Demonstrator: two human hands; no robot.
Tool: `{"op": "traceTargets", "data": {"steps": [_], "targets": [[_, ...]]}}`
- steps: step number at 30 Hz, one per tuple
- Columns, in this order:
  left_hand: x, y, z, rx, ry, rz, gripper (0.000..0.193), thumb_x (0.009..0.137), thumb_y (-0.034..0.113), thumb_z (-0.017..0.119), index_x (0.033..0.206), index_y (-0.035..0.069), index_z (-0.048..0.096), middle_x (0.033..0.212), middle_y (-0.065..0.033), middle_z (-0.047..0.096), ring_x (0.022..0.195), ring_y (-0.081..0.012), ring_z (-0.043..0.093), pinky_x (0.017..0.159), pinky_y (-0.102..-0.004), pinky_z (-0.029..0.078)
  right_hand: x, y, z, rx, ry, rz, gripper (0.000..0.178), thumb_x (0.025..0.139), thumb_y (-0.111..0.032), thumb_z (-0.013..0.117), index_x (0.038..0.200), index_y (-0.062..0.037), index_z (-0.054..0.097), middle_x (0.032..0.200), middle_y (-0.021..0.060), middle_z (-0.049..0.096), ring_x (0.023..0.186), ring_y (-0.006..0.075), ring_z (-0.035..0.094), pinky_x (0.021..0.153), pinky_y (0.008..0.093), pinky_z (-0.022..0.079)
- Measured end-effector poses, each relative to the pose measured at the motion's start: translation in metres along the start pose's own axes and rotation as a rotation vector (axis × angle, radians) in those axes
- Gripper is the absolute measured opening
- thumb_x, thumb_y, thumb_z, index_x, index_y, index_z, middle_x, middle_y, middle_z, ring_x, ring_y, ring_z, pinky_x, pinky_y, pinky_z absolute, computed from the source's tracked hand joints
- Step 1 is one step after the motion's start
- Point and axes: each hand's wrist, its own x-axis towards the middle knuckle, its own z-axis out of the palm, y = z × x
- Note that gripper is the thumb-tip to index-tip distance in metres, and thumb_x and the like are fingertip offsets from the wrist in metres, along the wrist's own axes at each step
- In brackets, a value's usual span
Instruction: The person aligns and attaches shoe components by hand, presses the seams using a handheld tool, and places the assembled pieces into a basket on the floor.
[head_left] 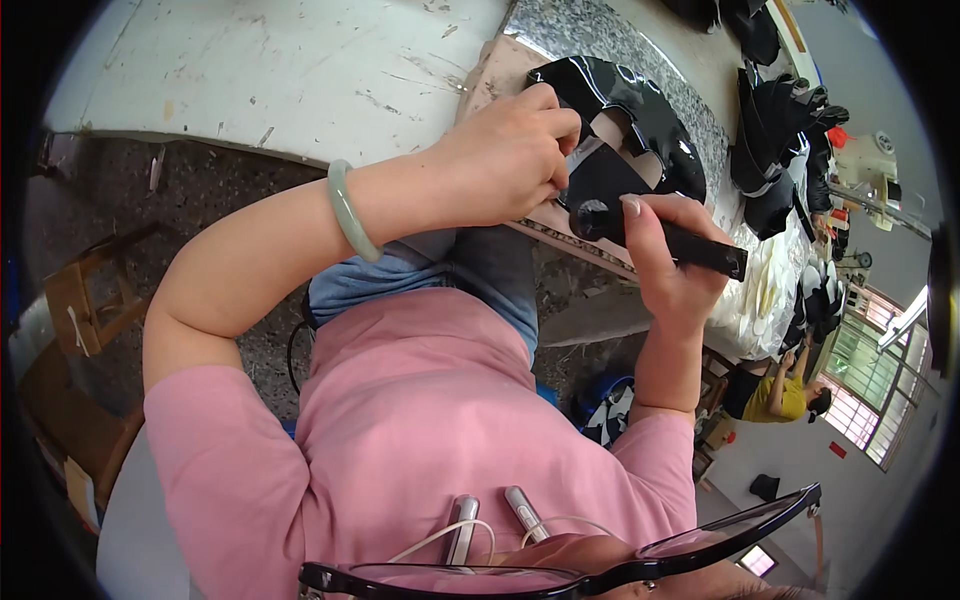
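A glossy black patent leather piece [600, 80], curved and with cut-outs, lies on a pale pinkish board [497, 62]. My left hand [515, 150], a green bangle on its wrist, has its fingers curled closed at the left edge of this piece. The fingertips are partly hidden, but they seem to pinch its edge. My right hand [675, 250] is wrapped round the handle of a black hammer [715, 252]. The hammer's round head lies just right of my left fingers, over a matte black part of the work.
A speckled stone slab [575, 28] lies beyond the board, beside a worn white tabletop [280, 70]. Black leather pieces [765, 140] and plastic-wrapped pale pieces [770, 290] are at the right. A wooden stool [95, 290] stands on the left. Another person [775, 395] works farther off.
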Motion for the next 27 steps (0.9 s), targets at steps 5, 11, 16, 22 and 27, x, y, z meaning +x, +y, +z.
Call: {"op": "traceTargets", "data": {"steps": [5,11,16,22,27], "targets": [[-0.002,-0.01,-0.008,-0.026,-0.034,0.035,0.011,0.072,0.011,0.069,0.08,0.004,0.072,0.095,-0.0056,0.058,0.098,-0.0234,0.05,0.086,-0.0336,0.044,0.003,0.006,0.008,-0.07,-0.092,0.066,0.008,0.074,-0.013,0.072,0.072,-0.0064,0.068,0.059,0.0039,0.062,0.052,0.0138,0.055,0.052,0.0273,0.042],[-0.004,-0.014,-0.01,-0.036,-0.024,0.054,0.011,0.073,0.01,0.067,0.081,0.003,0.072,0.096,-0.0069,0.061,0.098,-0.0237,0.052,0.086,-0.0346,0.045,0.011,0.006,0.019,-0.07,-0.13,0.131,0.012,0.075,-0.018,0.072,0.073,-0.0071,0.069,0.059,0.0053,0.062,0.051,0.0171,0.055,0.052,0.0288,0.043],[-0.003,-0.016,-0.014,-0.064,-0.072,0.056,0.011,0.073,0.008,0.066,0.08,0.001,0.071,0.096,-0.008,0.063,0.099,-0.0251,0.052,0.087,-0.0349,0.046,0.015,-0.009,0.008,0.052,-0.067,0.133,0.009,0.074,-0.015,0.073,0.073,-0.0067,0.068,0.059,0.0037,0.062,0.052,0.0149,0.056,0.052,0.027,0.044],[-0.001,-0.029,-0.022,-0.148,-0.151,0.136,0.011,0.072,0.008,0.065,0.078,0.0,0.07,0.092,-0.0063,0.062,0.099,-0.0246,0.052,0.087,-0.0349,0.046,0.022,0.001,0.017,-0.114,-0.225,0.048,0.01,0.074,-0.014,0.073,0.073,-0.0059,0.068,0.059,0.0056,0.062,0.051,0.0156,0.057,0.051,0.0279,0.044],[-0.001,-0.026,-0.024,-0.063,-0.115,0.154,0.01,0.07,0.009,0.066,0.077,0.004,0.072,0.09,-0.0024,0.062,0.098,-0.0232,0.05,0.085,-0.0332,0.046,0.025,-0.005,0.026,-0.204,-0.162,-0.003,0.01,0.073,-0.014,0.073,0.07,-0.007,0.067,0.06,0.0064,0.062,0.052,0.0182,0.056,0.052,0.0293,0.044]]}}
